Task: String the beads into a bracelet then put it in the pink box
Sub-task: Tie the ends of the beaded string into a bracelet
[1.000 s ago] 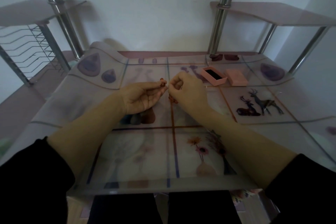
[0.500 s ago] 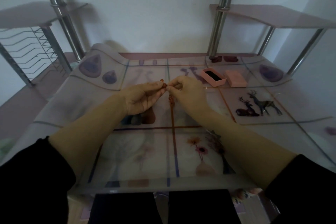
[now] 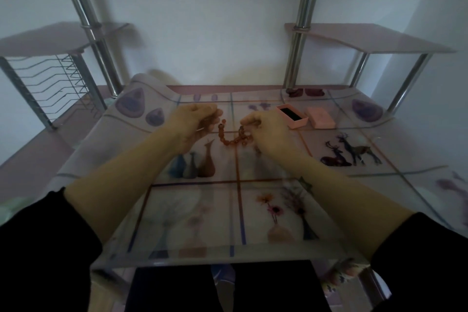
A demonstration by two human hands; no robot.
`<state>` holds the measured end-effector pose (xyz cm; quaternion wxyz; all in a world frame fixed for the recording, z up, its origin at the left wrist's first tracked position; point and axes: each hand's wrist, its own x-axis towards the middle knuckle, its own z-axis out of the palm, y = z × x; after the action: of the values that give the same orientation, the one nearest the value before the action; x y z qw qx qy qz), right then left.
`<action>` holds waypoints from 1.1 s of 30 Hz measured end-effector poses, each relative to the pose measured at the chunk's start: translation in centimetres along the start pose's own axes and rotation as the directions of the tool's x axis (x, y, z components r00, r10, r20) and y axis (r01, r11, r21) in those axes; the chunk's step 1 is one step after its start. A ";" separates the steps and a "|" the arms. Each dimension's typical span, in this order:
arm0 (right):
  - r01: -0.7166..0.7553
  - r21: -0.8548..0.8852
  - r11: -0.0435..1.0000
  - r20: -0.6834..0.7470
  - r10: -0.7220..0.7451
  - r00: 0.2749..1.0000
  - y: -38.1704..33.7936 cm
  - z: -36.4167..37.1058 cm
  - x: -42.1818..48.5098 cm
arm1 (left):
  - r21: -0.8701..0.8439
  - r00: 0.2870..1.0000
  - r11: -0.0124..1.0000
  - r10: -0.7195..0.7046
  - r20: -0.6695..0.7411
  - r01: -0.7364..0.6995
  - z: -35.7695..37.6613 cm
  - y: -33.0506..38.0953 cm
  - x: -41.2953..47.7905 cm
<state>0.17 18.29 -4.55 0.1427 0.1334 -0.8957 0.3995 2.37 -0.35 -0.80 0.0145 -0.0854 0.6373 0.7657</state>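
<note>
The bead strand (image 3: 233,140) sags in a U running 9 to 3 o'clock, with the left hand (image 3: 195,121) and right hand (image 3: 266,132) each pinching an end. The open pink box (image 3: 292,116) lies at 2 o'clock from the right hand, which is the nearer one. Half a second ago the fingertips met; now the hands are apart.

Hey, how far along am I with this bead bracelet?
Done, it seems: the bead strand is strung and sags in a curve. In hand: the left hand and right hand each hold one end. Left: closing the loop, then placing it in the open pink box, its lid alongside.
</note>
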 end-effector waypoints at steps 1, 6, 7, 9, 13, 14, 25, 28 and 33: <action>-0.008 -0.015 1.000 0.007 0.009 1.000 0.2 -0.2 0.1 | 0.002 0.998 1.000 0.025 -0.062 -0.025 -0.1 0.0 0.1; 0.025 -0.102 0.994 -0.002 -0.025 1.000 0.7 -1.5 0.0 | -0.127 0.940 0.990 0.010 -0.341 -0.056 -0.6 0.2 0.7; 0.023 -0.107 0.994 -0.012 -0.025 1.000 0.8 -1.7 0.0 | -0.154 0.931 0.986 -0.001 -0.364 -0.059 -0.6 0.2 0.8; 0.028 -0.121 0.992 -0.033 -0.032 0.999 0.8 -2.1 -0.1 | -0.160 0.918 0.984 0.006 -0.397 -0.076 -0.7 0.2 0.9; 0.021 -0.152 0.988 -0.006 -0.022 1.000 0.7 -2.4 0.0 | 0.021 0.889 0.994 0.102 -0.446 -0.104 -1.0 0.0 1.3; 0.023 -0.165 0.986 0.006 -0.022 1.000 0.7 -2.4 0.0 | 0.103 0.886 0.989 0.139 -0.442 -0.104 -1.1 0.0 1.3; 0.029 -0.201 0.979 0.100 -0.009 0.995 0.6 -1.4 0.6 | 0.532 0.948 0.826 0.294 -0.125 -0.186 -1.2 -1.0 1.0; 0.009 -0.204 0.979 0.081 0.008 0.997 1.1 -1.5 1.0 | 0.571 0.951 0.794 0.302 -0.068 -0.211 -0.6 -1.1 1.1; -0.001 -0.218 0.976 0.085 0.020 0.996 1.6 -1.1 2.1 | 0.592 0.965 0.781 0.261 -0.022 -0.198 1.2 -1.0 2.2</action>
<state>-2.12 19.89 -4.15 0.1151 0.1294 -0.9401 0.2937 0.21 0.87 -1.91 -0.0860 -0.0378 0.8472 0.5229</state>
